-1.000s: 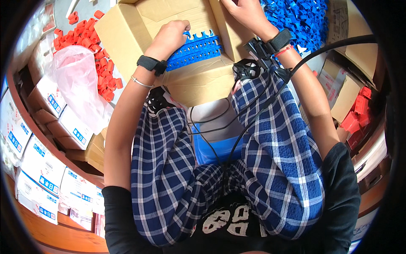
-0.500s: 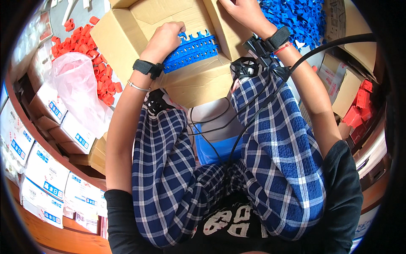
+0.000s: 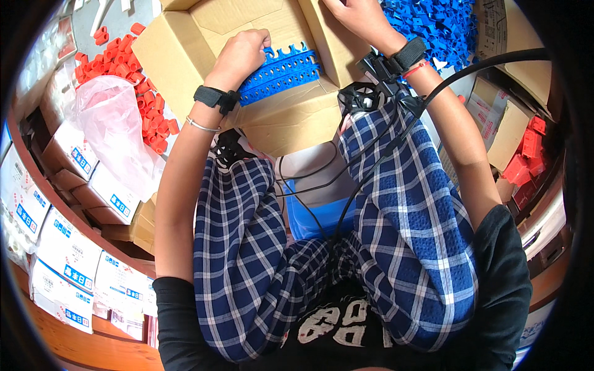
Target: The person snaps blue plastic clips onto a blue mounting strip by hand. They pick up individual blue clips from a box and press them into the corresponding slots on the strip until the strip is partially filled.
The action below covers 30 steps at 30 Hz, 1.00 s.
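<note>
Blue perforated plastic strips [image 3: 281, 76] with hooked upper edges lie side by side in an open cardboard box [image 3: 213, 38]. My left hand [image 3: 241, 54] is closed at their left end, its curled fingers facing into the box; what they hold, if anything, is hidden. My right hand [image 3: 365, 21] reaches over the box's right side wall, nearest to that wall and to a heap of small blue plastic pieces [image 3: 430, 31]. Its fingertips are cut off by the upper edge, so their grip does not show.
Red plastic pieces [image 3: 117, 60] are spread left of the box, beside a pale plastic bag [image 3: 108, 117]. White cartons [image 3: 68, 244] stack at lower left. A black cable [image 3: 482, 63] runs over my right forearm. More red parts [image 3: 526, 151] sit in a carton on the right.
My left hand has shifted very slightly upward at the end of the strips. My right hand has moved slightly right; the strips stay in place.
</note>
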Each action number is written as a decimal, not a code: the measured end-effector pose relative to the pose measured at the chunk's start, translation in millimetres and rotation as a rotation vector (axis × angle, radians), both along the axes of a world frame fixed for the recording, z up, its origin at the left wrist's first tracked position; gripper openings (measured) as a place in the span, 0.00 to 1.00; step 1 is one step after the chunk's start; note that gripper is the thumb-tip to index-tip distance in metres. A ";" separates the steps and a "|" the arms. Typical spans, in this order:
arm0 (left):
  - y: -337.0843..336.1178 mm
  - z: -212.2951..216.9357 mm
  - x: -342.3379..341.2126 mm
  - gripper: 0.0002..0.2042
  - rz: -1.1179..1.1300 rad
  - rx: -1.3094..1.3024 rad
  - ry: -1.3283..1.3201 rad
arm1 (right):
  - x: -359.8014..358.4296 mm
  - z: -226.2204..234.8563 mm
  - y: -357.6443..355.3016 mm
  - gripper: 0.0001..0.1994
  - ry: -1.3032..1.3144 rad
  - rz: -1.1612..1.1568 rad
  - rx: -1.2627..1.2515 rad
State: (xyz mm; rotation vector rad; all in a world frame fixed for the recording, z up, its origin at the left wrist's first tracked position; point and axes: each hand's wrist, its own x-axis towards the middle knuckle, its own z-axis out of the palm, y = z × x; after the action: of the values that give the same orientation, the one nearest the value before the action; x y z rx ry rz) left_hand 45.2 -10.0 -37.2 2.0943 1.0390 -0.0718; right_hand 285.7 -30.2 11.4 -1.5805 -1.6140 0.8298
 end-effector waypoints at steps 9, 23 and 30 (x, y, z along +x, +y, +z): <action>1.5 2.0 -2.1 0.06 -0.019 -0.044 0.003 | 0.2 -0.3 -0.3 0.06 -0.010 0.002 -0.014; -1.3 -7.1 -5.4 0.08 0.022 -0.048 0.013 | 53.3 -43.1 -29.7 0.25 -0.585 -0.348 0.099; -1.0 -7.4 -9.0 0.10 0.081 -0.043 0.007 | 62.9 -40.5 -51.0 0.33 -0.831 -0.281 -0.156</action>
State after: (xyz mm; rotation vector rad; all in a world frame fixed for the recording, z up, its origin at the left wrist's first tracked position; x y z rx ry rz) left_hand 36.2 -11.1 -44.6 2.0126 1.1157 -0.0611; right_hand 348.6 -81.1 -29.1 -2.3900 -1.8103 0.1278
